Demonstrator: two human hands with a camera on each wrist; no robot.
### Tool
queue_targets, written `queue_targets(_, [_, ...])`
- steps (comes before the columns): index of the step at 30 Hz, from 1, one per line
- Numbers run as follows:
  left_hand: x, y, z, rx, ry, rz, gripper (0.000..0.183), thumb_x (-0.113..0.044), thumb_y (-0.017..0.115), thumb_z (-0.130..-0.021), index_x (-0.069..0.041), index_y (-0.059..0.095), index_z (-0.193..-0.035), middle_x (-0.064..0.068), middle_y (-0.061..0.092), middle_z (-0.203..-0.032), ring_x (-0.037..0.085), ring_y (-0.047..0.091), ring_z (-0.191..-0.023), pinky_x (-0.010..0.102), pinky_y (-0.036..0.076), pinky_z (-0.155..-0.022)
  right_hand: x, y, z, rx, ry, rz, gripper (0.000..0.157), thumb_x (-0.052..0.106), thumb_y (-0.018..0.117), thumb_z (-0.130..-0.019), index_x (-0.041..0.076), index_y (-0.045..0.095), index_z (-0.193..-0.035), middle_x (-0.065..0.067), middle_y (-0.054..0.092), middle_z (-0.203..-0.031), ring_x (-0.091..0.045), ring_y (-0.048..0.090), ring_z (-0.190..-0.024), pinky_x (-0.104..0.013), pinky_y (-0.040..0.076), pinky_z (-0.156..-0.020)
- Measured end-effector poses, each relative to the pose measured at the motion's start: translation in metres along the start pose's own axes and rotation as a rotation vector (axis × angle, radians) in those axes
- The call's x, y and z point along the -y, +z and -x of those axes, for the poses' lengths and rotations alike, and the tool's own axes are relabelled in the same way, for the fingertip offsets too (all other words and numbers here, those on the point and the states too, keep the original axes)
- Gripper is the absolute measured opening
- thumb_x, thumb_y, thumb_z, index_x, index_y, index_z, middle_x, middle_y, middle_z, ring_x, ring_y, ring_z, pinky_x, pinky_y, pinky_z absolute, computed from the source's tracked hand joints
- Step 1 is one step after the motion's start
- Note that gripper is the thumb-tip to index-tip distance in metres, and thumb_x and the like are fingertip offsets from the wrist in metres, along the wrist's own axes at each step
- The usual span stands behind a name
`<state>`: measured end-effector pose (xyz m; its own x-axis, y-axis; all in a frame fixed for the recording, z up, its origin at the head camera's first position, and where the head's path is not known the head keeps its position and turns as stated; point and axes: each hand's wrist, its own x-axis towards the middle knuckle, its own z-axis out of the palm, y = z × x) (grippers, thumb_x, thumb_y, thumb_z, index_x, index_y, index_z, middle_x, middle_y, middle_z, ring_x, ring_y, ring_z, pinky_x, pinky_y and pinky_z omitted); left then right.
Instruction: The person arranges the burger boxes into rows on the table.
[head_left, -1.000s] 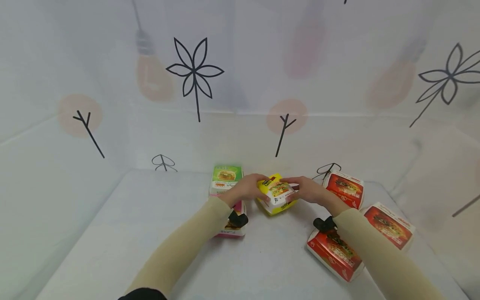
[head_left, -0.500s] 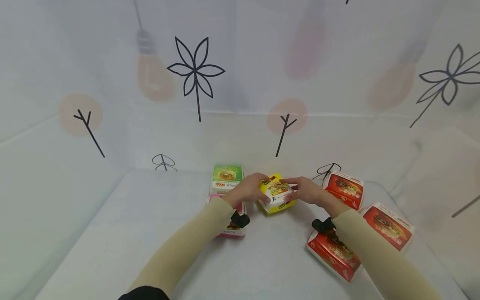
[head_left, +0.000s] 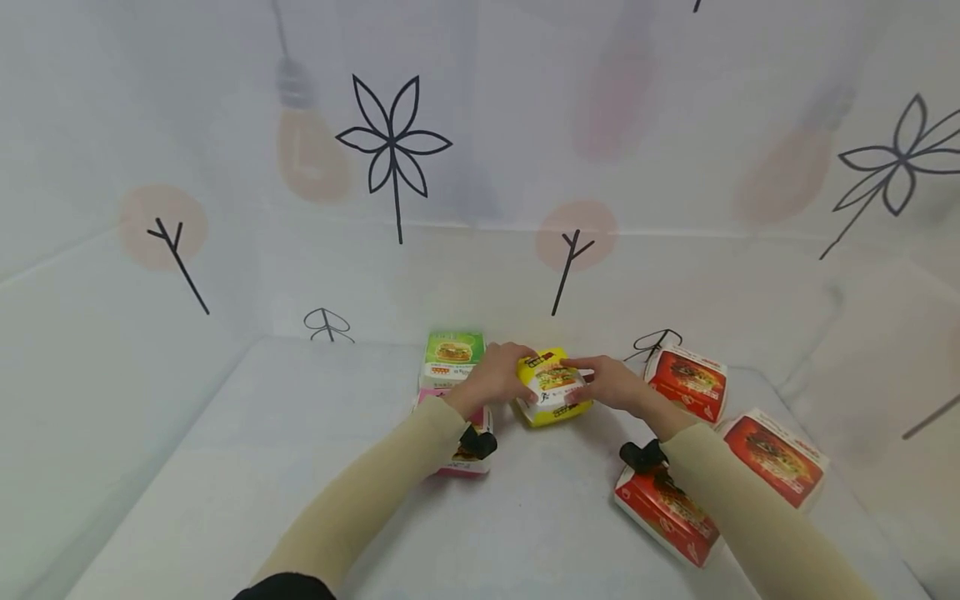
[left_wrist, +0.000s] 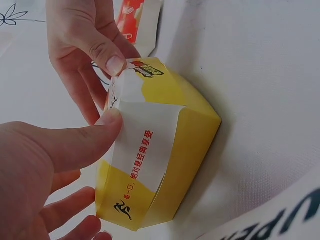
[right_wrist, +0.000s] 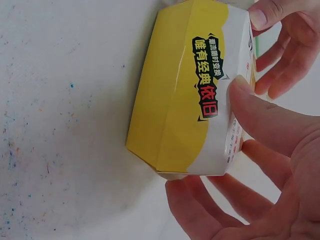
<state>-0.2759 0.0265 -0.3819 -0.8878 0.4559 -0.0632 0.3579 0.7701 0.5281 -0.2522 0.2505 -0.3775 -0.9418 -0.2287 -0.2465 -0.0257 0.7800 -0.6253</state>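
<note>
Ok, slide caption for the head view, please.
Left fingers and right fingers hold a yellow burger box, green box and pink box to its left, three red boxes to its right.

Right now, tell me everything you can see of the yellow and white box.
The yellow and white box looks like folded card, with slanting sides, a burger picture on top and red lettering. It looks closed. It seems to rest upright on the table, held between the left hand and the right hand.
</note>
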Motion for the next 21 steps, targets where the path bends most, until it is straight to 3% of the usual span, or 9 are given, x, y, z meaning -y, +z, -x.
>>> queue_targets(4, [0.0010,-0.0003,0.0006,-0.016,0.007,-0.039,0.070,-0.034,0.085,-0.079,-0.022,0.056,-0.141,0.000,0.053,-0.140,0.023,0.044,-0.121,0.038,0.042,-0.103,0.0005,0.0015,-0.0017,-0.009,0.001,-0.003,0.069,0.029,0.078,-0.087,0.012,0.049,-0.148,-0.026,0.046,-0.144,-0.043,0.050,-0.124,-0.054,0.049,-0.094])
queue_targets(9, [0.0015,-0.0022,0.0018,0.013,0.018,-0.036,0.072,-0.034,0.084,-0.081,-0.021,0.052,-0.144,0.001,0.051,-0.146,0.025,0.044,-0.131,0.042,0.034,-0.112,0.0031,0.0038,-0.0016,-0.025,0.016,-0.004,0.070,0.029,0.078,-0.087,0.012,0.049,-0.148,-0.025,0.048,-0.142,-0.041,0.051,-0.121,-0.052,0.050,-0.093])
queue_targets(21, [0.0004,-0.0080,0.0029,0.038,-0.006,-0.070,0.075,-0.033,0.084,-0.081,-0.022,0.050,-0.146,0.001,0.051,-0.147,0.023,0.047,-0.132,0.041,0.037,-0.110,0.0051,0.0062,-0.0008,-0.026,0.017,-0.038,0.073,0.026,0.079,-0.086,0.011,0.047,-0.149,-0.025,0.047,-0.144,-0.042,0.049,-0.125,-0.053,0.049,-0.095])
